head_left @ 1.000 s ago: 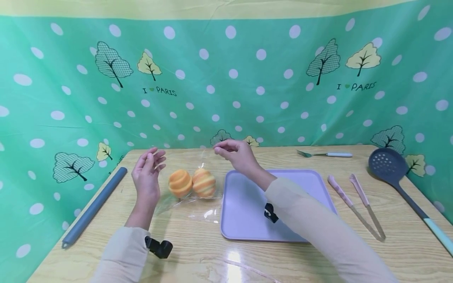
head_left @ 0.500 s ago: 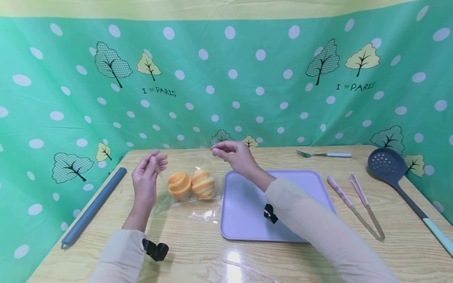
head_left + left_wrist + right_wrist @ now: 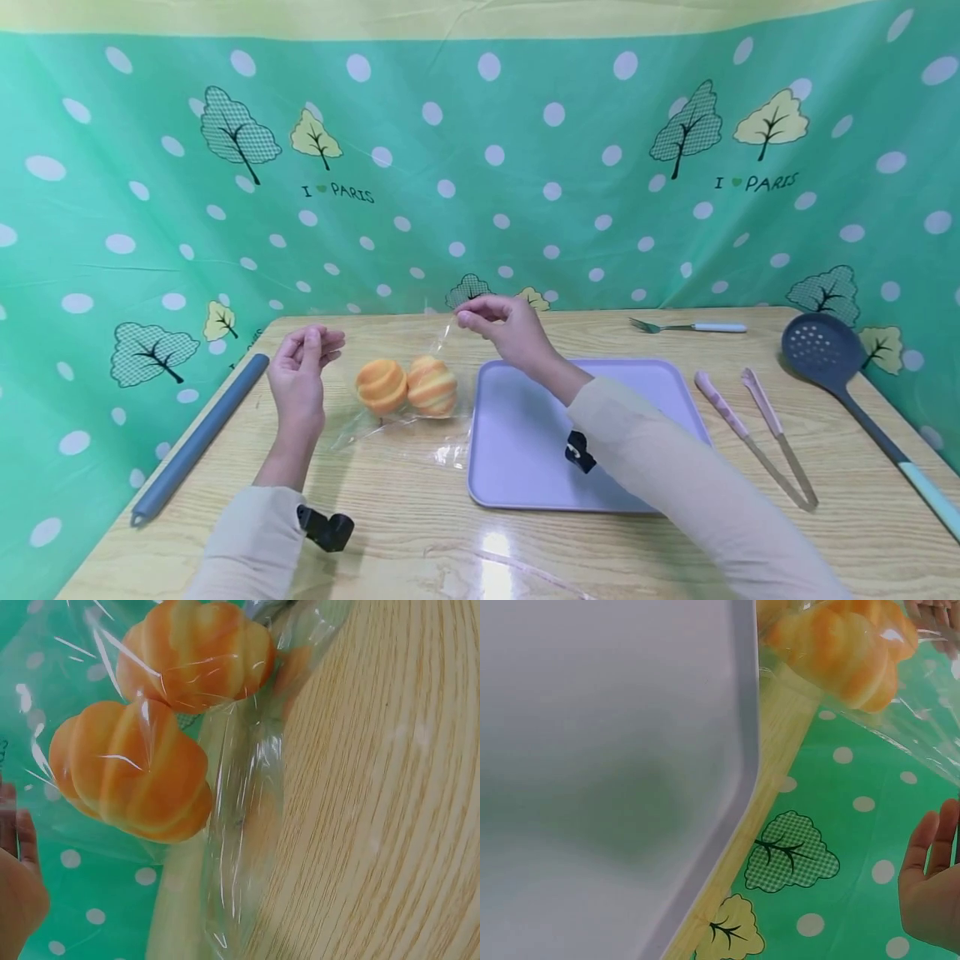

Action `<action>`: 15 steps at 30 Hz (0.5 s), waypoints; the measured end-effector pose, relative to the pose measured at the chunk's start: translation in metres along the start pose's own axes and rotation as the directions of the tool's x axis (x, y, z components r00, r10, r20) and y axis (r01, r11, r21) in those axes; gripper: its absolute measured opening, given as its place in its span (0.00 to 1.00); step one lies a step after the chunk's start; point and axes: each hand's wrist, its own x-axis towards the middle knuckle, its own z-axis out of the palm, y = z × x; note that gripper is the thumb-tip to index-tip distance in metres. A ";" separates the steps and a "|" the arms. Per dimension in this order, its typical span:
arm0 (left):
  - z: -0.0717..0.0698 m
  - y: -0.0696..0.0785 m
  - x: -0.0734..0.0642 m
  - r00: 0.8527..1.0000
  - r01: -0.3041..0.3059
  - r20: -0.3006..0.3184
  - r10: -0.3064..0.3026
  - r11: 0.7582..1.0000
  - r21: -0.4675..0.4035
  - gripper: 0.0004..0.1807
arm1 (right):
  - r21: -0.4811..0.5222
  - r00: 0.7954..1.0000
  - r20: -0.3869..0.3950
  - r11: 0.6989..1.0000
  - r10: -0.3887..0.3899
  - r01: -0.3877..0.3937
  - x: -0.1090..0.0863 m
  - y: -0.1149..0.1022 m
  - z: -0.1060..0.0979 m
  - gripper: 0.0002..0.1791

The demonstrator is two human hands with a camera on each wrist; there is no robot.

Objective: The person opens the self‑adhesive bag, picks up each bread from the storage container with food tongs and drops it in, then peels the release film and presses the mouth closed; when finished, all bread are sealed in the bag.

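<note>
Two orange-and-yellow ridged bread rolls [image 3: 382,387] [image 3: 129,771] sit side by side in a clear plastic bag [image 3: 450,452], whose film spreads between both hands. My right hand [image 3: 513,332] pinches the bag's upper right edge between thumb and fingertips, above the tray's back left corner. On the other side, my left hand [image 3: 298,379] has its thumb against its fingers at the bag's left edge, beside the rolls. The film is so transparent that its upper rim is hard to make out. In the right wrist view the bag [image 3: 922,724] runs taut toward the right hand [image 3: 934,892].
A lilac tray [image 3: 555,487] lies right of the bag, under the right forearm. Farther right are tongs [image 3: 776,442], a fork [image 3: 697,327] and a slotted skimmer [image 3: 825,354]. A grey-blue rod [image 3: 198,442] lies along the left edge. A green curtain [image 3: 525,167] hangs behind the table.
My left hand has shifted slightly left and down. The right hand stays nearly in place, still pinching the bag, and the film near it looks tighter. The rolls have barely moved.
</note>
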 end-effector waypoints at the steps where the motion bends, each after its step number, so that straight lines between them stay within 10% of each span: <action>1: 0.000 0.000 0.000 1.000 -0.004 -0.004 0.004 1.000 0.021 0.09 | 0.000 1.000 0.001 1.000 0.003 -0.003 0.000 0.000 -0.001 0.11; 15: 0.001 0.003 0.001 0.999 0.037 -0.022 -0.038 0.999 -0.032 0.09 | 0.012 0.999 -0.017 0.999 0.031 -0.031 0.001 0.002 -0.003 0.11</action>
